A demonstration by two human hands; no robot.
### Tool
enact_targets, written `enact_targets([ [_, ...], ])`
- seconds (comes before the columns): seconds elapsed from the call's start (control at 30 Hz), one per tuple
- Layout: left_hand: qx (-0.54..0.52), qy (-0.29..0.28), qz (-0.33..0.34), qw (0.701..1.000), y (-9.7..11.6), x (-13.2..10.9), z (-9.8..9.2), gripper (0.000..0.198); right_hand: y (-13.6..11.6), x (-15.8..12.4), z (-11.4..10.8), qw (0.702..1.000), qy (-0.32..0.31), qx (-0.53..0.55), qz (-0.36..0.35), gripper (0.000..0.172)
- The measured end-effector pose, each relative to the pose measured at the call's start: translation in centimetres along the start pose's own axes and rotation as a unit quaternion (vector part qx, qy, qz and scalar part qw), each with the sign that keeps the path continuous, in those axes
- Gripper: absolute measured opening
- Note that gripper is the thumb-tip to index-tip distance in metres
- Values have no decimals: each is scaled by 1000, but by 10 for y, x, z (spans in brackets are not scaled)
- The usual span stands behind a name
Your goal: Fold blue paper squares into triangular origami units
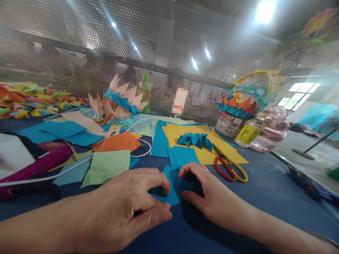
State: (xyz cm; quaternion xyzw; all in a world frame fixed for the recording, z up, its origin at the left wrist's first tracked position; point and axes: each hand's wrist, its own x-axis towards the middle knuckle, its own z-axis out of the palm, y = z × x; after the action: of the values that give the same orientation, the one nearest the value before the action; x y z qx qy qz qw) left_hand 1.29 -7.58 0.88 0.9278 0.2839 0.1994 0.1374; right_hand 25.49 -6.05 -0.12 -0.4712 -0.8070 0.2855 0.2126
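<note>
A small blue paper square (173, 187) with a crease lies on the dark blue table between my two hands. My left hand (140, 201) curls over its left side, with index finger and thumb at the lower left edge. From the other side, my right hand (203, 190) grips the paper's right side with bent thumb and index finger. Its remaining fingers are hidden. Just beyond sit more blue paper squares (184, 157) and a row of folded blue paper pieces (195, 140) on yellow paper sheets (233, 155). Scissors (230, 167) with red and yellow handles rest to the right.
Light green paper (108, 165), orange paper (118, 143) and a purple glue gun (50, 157) lie left. Behind stand a pink-and-blue folded-paper piece (116, 98) and a green bottle (145, 91). A paper basket (233, 116) and clear bottles (250, 130) stand right. A perforated metal panel (159, 42) backs the table.
</note>
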Motion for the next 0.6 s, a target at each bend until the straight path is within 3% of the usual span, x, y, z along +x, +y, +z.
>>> enact_targets([
  [0.13,-6,0,2,1000,0,0,0,20,8,0,-9,999,-23,-4,-23,34],
  [0.33,-26,11,-6,1000,3,1,-1,19,15,6,-20,998,-45,19,-47,63],
  [0.47,-22,25,5,999,3,3,0,20,16,8,-24,994,-55,-2,-95,62],
  [0.6,-13,32,17,999,2,3,2,20,15,8,-22,992,-19,-25,-125,48],
])
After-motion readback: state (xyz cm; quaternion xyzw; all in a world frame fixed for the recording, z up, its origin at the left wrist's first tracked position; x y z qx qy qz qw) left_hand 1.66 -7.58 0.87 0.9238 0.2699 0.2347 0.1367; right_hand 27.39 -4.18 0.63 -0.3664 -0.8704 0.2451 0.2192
